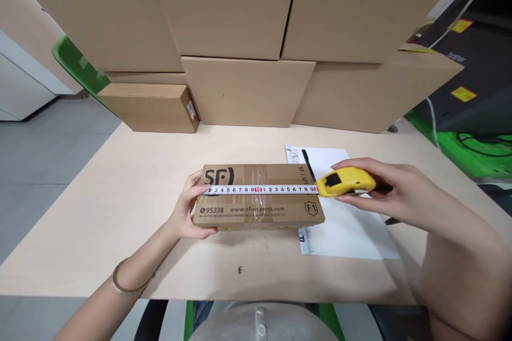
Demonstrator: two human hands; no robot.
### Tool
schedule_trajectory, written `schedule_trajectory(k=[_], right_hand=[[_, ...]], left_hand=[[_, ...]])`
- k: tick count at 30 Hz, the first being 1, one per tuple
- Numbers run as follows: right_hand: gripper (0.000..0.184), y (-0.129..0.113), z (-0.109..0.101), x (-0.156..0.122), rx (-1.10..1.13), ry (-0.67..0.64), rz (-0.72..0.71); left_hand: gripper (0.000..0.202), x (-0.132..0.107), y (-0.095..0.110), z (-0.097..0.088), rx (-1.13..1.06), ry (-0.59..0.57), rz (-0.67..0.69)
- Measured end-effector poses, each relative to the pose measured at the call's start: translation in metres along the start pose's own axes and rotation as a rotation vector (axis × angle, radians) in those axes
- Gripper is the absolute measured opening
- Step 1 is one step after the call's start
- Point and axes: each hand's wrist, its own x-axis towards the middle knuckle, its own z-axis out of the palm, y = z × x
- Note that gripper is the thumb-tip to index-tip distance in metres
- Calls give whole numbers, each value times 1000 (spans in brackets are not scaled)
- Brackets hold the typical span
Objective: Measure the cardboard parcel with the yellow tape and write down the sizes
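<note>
Flat brown cardboard box (259, 203), centred over the pale wooden table (100, 213), left end clasped by the left hand (189, 210), thumb on the white numbered tape blade (276, 189); yellow plastic tape-measure case (350, 180), right, gripped by the right hand (400, 186); blade best kept taut, parallel to long edges.

Brown taped box (260, 204), yellow tape measure (350, 180) stretched across

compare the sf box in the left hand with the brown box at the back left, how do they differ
The SF box carries dark printing; the back-left box shows plain brown sides and a small white label.
The SF box is gripped by the left hand, with a tape measure extended across it; the back-left box is untouched.
Both are oblong brown cardboard.
</note>
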Motion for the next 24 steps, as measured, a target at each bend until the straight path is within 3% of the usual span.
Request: schedule_trajectory(k=[4, 7, 12, 16, 20, 22, 24], right_hand=[[36, -10, -16, 8, -36, -87, -16], [33, -31, -14, 27, -62, -159, -59], [30, -90, 29, 80, -84, -260, -285], [26, -122, 65, 111, -77, -228, -548], [25, -122, 74, 126, 46, -269, -649], [30, -116, 67, 128, 143, -222, -627], [42, -108, 55, 126, 245, -128, -544]], left_hand=[[88, 0, 1, 0, 8, 18, 5], [90, -1, -1, 2, 4, 44, -1], [106, -11, -8, 9, -74, 63, -18], [126, -24, -11, 14, -204, 88, -186], [115, -28, -10, 13, -228, 122, -194], [104, -22, -6, 12, -206, 151, -182], [97, -10, 2, 12, -184, 210, -262]])
